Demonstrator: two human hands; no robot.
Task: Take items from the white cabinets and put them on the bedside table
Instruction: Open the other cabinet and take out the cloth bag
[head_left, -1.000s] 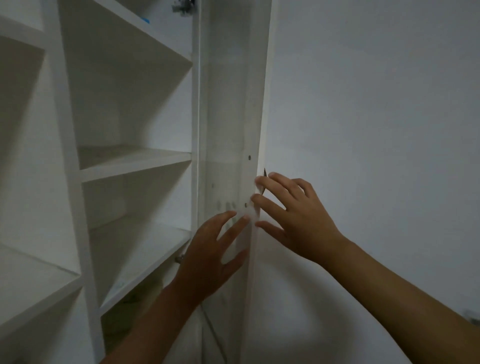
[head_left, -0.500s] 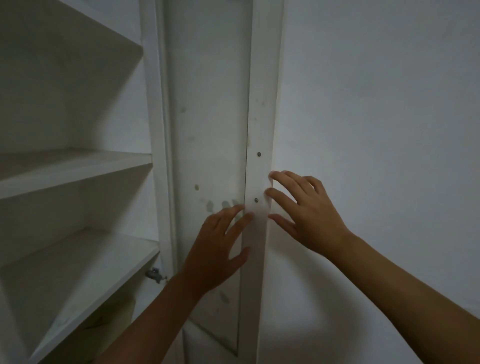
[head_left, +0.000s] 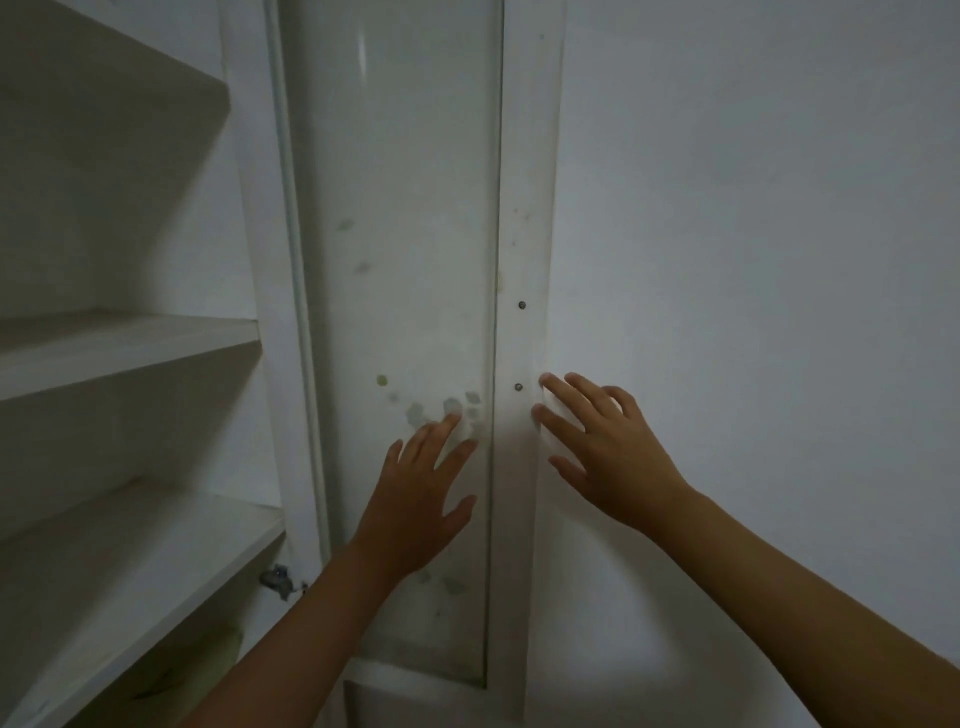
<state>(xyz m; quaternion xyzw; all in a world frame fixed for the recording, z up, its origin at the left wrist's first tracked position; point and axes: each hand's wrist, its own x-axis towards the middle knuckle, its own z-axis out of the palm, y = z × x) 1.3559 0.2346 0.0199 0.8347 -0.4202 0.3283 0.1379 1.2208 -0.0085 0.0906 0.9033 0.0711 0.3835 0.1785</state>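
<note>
Door panel (head_left: 395, 260) now faces the camera more squarely than before; shelves (head_left: 130, 343) shifted to frame left. Left hand (head_left: 415, 499) spread flat on panel; right hand (head_left: 608, 452) spread at frame edge, contact apparently fingertips only. Cabinet items: none discernible.

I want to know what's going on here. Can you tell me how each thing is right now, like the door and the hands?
cabinet door: swung open, glass panel smudged.
left hand: fingers straight, on the glass.
right hand: fingers spread, at the door's frame edge.
shelves: bare where visible.
hinge: exposed.
</note>
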